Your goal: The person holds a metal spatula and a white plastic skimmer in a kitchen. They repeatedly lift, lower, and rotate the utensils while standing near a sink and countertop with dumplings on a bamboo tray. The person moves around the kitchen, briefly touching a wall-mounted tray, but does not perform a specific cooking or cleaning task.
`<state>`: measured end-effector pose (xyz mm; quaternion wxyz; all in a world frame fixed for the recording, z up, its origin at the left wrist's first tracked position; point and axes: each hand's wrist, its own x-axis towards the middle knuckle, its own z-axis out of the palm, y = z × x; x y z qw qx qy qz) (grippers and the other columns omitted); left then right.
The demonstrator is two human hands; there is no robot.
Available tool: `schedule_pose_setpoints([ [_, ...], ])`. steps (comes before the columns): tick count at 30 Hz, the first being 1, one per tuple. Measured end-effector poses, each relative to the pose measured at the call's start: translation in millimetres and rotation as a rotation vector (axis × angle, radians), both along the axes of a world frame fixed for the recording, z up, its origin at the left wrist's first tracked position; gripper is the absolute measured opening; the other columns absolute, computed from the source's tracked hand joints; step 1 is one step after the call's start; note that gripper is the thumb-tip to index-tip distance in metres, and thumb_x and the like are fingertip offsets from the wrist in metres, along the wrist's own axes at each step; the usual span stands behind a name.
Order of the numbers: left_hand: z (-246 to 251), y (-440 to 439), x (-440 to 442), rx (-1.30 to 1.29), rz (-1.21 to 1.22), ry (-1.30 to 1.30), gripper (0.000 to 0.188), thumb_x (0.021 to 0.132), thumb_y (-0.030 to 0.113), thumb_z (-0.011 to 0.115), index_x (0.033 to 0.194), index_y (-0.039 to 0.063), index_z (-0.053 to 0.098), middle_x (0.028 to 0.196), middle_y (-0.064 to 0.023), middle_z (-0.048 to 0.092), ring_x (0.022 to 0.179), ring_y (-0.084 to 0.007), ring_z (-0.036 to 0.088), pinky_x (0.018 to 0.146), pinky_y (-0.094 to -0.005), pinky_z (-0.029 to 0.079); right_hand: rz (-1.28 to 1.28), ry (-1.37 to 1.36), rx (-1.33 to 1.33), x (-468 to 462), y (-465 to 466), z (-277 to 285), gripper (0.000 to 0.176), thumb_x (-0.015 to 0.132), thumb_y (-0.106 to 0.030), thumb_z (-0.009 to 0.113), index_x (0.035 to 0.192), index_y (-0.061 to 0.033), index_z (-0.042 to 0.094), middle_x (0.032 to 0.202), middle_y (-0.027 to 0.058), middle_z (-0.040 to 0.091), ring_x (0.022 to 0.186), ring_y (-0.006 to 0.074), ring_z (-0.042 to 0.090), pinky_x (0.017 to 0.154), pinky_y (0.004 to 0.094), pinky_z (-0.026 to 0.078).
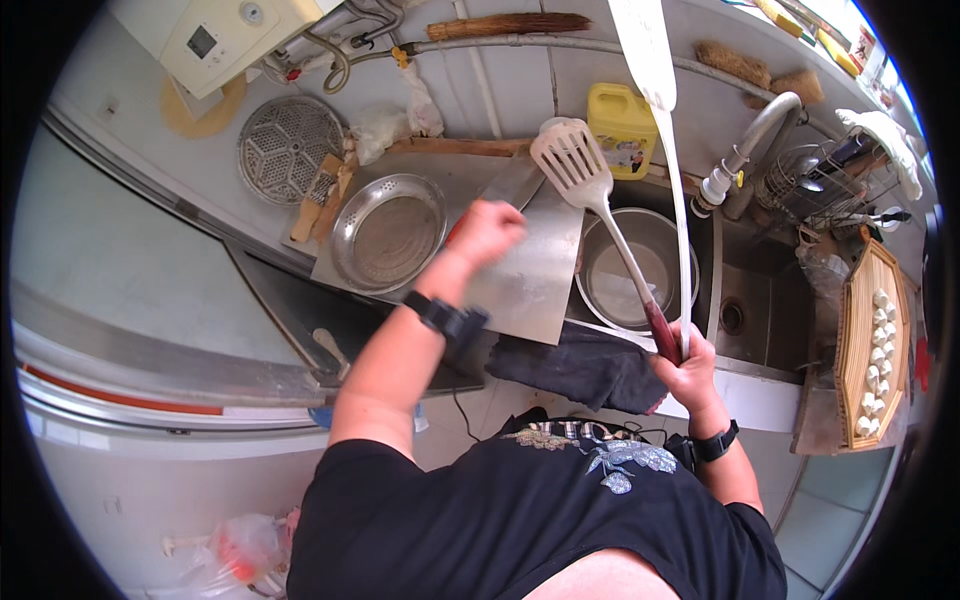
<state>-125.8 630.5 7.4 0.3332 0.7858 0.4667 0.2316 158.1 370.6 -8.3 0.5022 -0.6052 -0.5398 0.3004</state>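
Observation:
My right hand [691,367] grips two long utensils together. One is a metal slotted turner [574,165] with a dark red handle, its head raised in front of a yellow jug. The other is a long pale utensil [679,180] whose broad end [645,52] is washed out by light. My left hand [489,231] is blurred, with curled fingers, above a stainless steel board [525,289]. Beneath it lies a knife [517,187] with a red handle, partly hidden by the hand; whether they touch cannot be told. A round steel pan [390,232] rests on the board to the left.
A steel basin [637,262] sits in the left sink bowl, under the faucet [757,142]. Behind stands the yellow jug [621,131]. A dark cloth [581,367] hangs over the front edge. At right, a slatted tray [859,322] holds several dumplings. A wire rack [832,180] holds utensils.

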Motion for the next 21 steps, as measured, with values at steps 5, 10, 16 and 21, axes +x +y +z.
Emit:
schedule_pose_setpoints([
  [5, -6, 136, -88, 0.197, 0.390, 0.307, 0.014, 0.074, 0.012, 0.065, 0.086, 0.006, 0.071, 0.090, -0.0164, 0.069, 0.088, -0.0335, 0.067, 0.080, -0.0398, 0.053, -0.053, 0.024, -0.078, -17, -1, 7, 0.026, 0.063, -0.004, 0.072, 0.086, -0.0024, 0.059, 0.063, -0.0012, 0.050, 0.056, 0.0088, 0.047, 0.054, 0.0248, 0.040],
  [10, -34, 197, -92, 0.081, 0.355, 0.593, 0.019, 0.081, 0.011, 0.060, 0.098, 0.011, 0.070, 0.108, -0.0157, 0.067, 0.103, -0.0350, 0.063, 0.088, -0.0417, 0.049, -0.070, -0.090, -0.124, -36, 0, 9, 0.024, 0.060, -0.002, 0.071, 0.081, -0.0035, 0.058, 0.064, 0.0022, 0.050, 0.054, 0.0123, 0.047, 0.054, 0.0263, 0.040],
  [16, -57, 224, -77, -0.008, 0.273, 0.752, 0.023, 0.085, 0.011, 0.058, 0.106, 0.009, 0.068, 0.115, -0.0172, 0.064, 0.110, -0.0359, 0.060, 0.091, -0.0420, 0.049, -0.096, -0.167, -0.175, -45, 5, 4, 0.028, 0.060, -0.002, 0.070, 0.087, -0.0036, 0.061, 0.066, 0.0043, 0.055, 0.056, 0.0149, 0.052, 0.057, 0.0278, 0.044],
  [21, -71, 242, -80, 0.000, 0.202, 0.756, 0.025, 0.085, 0.009, 0.057, 0.107, 0.003, 0.067, 0.116, -0.0209, 0.063, 0.111, -0.0376, 0.059, 0.093, -0.0446, 0.048, -0.129, -0.168, -0.207, -49, 8, -4, 0.029, 0.060, -0.003, 0.071, 0.087, -0.0036, 0.061, 0.066, 0.0038, 0.054, 0.057, 0.0140, 0.051, 0.057, 0.0275, 0.044],
])
